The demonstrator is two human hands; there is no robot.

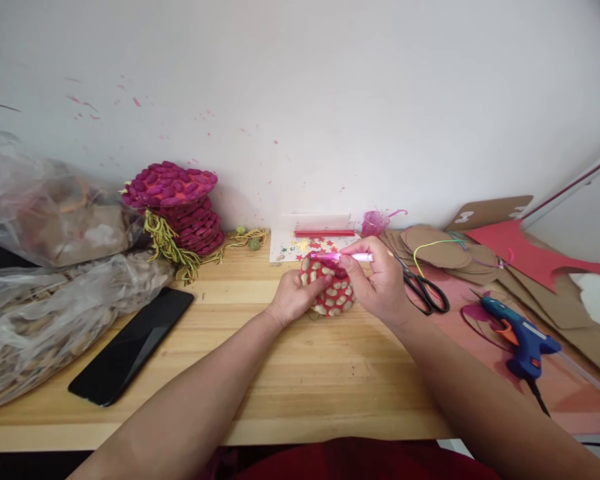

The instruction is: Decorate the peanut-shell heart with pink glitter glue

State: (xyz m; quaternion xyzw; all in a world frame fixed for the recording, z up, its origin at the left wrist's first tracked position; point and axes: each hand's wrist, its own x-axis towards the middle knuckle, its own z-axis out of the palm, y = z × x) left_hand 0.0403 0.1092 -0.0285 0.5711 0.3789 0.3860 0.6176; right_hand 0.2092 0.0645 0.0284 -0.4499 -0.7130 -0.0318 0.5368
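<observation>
My left hand (296,295) grips the left edge of a round red disc (336,300) covered with peanut shells, its thumb lying over the front. Some shells near the disc's top are magenta; the others are bare tan. In my right hand (377,280) is a white-handled paintbrush (356,257), pinched between thumb and fingers. Its pink-stained end points left and lies over the disc's upper edge; the bristles are too small to make out. Behind the disc, a white sheet (276,248) carries red, yellow and green star shapes.
Magenta peanut-covered discs (170,187) are stacked at back left beside yellow-green strings (163,237). A black phone (133,347) and plastic bags (55,327) lie left. Rightward are a pink cup (375,223), black-handled scissors (427,293), cardboard circles (437,247) and a blue glue gun (525,333) with a cord.
</observation>
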